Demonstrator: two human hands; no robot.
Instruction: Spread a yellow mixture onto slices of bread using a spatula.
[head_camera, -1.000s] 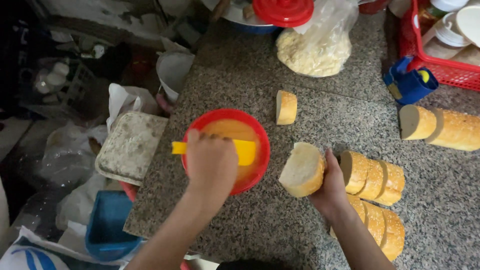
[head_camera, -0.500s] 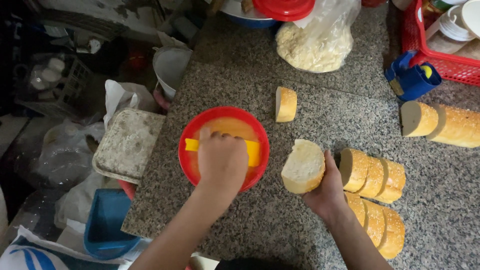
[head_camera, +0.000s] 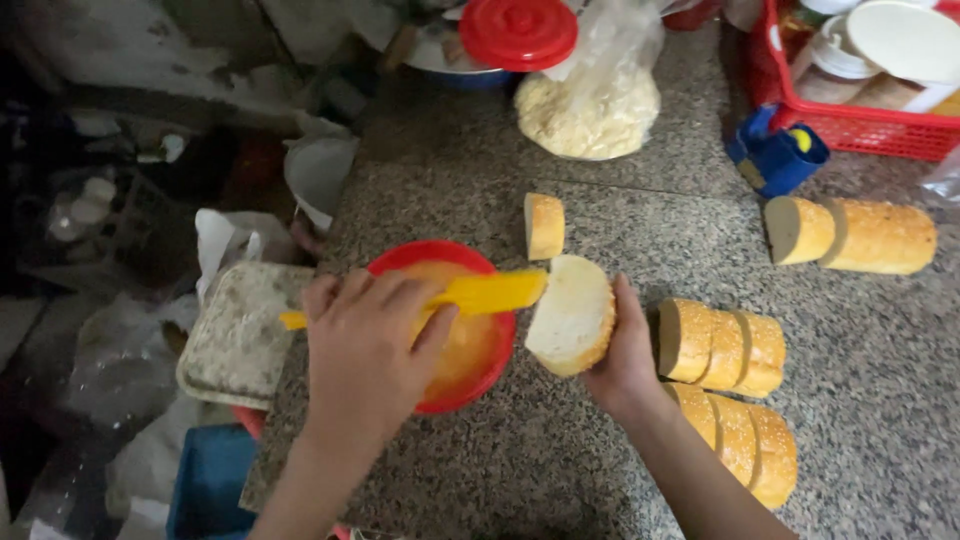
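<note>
The left hand (head_camera: 372, 345) is closed around the handle of a flat yellow spatula (head_camera: 478, 294), whose blade reaches out over the rim of a red bowl (head_camera: 497, 352) of orange-yellow spread and meets the edge of the bread slice (head_camera: 572, 312). The right hand (head_camera: 625, 355) cups that slice from behind and below, fingers wrapped around the crust, so that it stands tilted just beside the bowl with its pale cut face turned toward the blade. To butter it well, the person does best to keep the slice close over or against the bowl's rim so that drips fall back in, lay the blade flat rather than on edge, and draw it across the crumb in one light pass, since a soft crumb probably tears under pressure. How much spread sits on the blade cannot be told, as its underside is hidden. On the speckled stone counter (head_camera: 880, 400) to the right, two rows of cut slices (head_camera: 722, 345) lean together, a single slice (head_camera: 544, 225) stands beyond the bowl, and an uncut loaf end (head_camera: 850, 233) lies further off.
</note>
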